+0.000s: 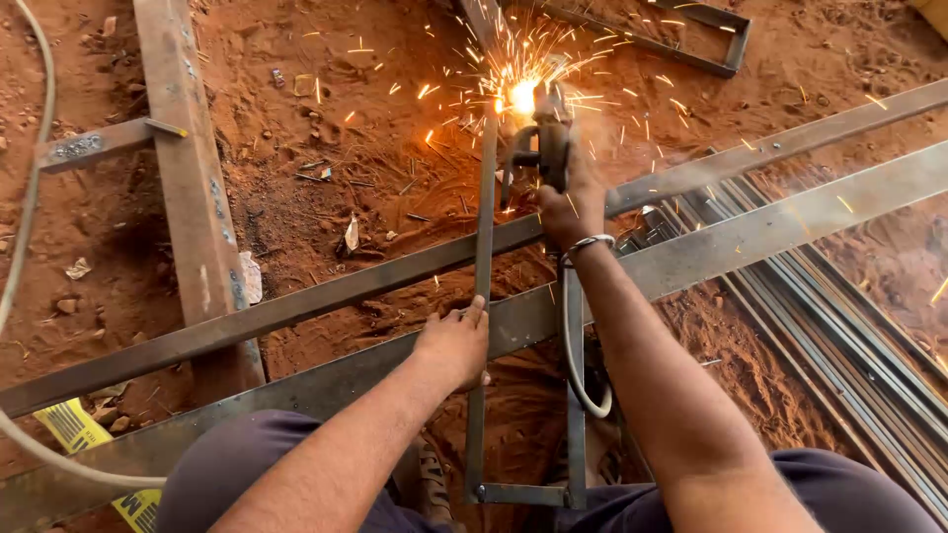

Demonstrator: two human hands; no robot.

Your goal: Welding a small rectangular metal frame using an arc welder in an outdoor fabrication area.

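Right hand (573, 209) clenched round angle grinder (549, 140), arm stretched far forward, metal bangle (590, 243) on wrist. Grinder bites far end of narrow rectangular steel frame (482, 296); orange sparks (518, 74) spray out. Left hand (454, 343) flat, fingers spread, pressing frame's left rail onto long flat steel bars (326, 296) crossing red, gritty dirt (326, 118). Thin rods (839, 336) bundled at right. White cable (25, 247) curves along left.

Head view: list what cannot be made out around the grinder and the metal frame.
- Grinder disc: hidden by spark glare, head view.
- Right hand grip: fingers wrapped behind the tool, hidden.
- Metal frame far end: lost in the sparks.
- Left hand palm: pressed down on the frame, underside hidden.
- Hose: both ends cut off by the picture's edges.
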